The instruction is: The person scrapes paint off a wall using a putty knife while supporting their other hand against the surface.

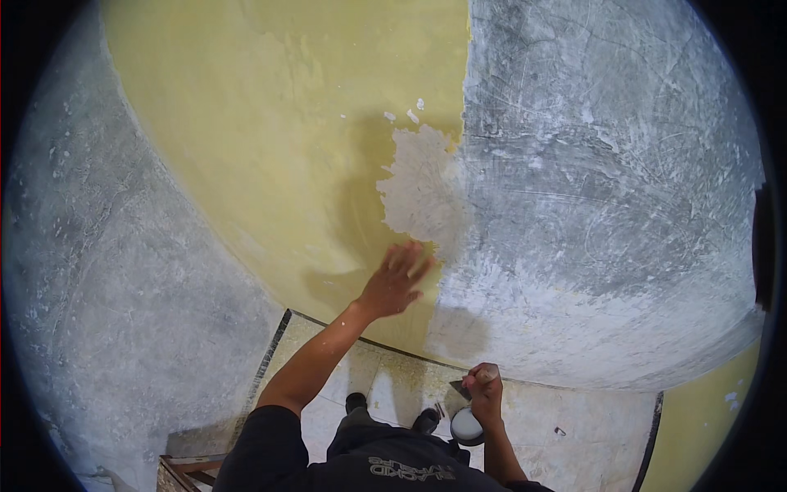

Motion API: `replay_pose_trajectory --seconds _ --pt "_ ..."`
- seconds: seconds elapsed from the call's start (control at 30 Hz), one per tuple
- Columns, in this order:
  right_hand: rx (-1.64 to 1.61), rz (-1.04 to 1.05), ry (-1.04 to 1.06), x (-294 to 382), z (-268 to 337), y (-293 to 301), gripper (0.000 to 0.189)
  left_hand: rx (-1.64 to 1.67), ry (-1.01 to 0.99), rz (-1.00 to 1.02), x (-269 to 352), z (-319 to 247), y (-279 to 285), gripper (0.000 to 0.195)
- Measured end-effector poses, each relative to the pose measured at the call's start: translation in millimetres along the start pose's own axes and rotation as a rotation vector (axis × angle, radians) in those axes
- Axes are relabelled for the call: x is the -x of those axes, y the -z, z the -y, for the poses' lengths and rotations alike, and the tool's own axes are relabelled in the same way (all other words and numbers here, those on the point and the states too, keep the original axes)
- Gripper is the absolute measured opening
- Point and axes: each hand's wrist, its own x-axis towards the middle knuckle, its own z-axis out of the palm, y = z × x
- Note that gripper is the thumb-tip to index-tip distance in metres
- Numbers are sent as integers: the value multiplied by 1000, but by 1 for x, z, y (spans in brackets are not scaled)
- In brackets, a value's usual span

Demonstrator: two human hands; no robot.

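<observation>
My left hand [398, 280] reaches out to the wall, fingers spread and holding nothing. It lies over yellow paint [276, 154] just below a bare, pale patch with a ragged edge [421, 184]; whether the palm touches the wall I cannot tell. Low on the right, my right hand [484, 396] grips the handle of a scraper, probably a putty knife [460, 389], its dark triangular blade pointing left. Right of the yellow paint, the wall is grey plaster [584, 184] smeared with white. Below my right hand a round container [467, 425] of white material stands on the floor.
The tiled floor [522, 436] bears yellow specks and a dark border along the wall. My shoes [425, 421] are beside the container. A small object [559, 431] lies to the right. At lower left is a wooden frame [190, 470], near the grey side wall [141, 295].
</observation>
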Motion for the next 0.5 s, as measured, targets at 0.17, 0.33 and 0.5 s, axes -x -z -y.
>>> replay_pose_trajectory --seconds 0.17,0.33,0.5 --pt "-295 155 170 -32 59 -22 41 173 -188 54 19 7 23 75" --pt "-184 172 503 -77 114 -69 67 145 -164 -465 -41 81 106 62" --pt "-333 116 599 -105 145 -124 67 157 -270 -610 -107 120 157 50"
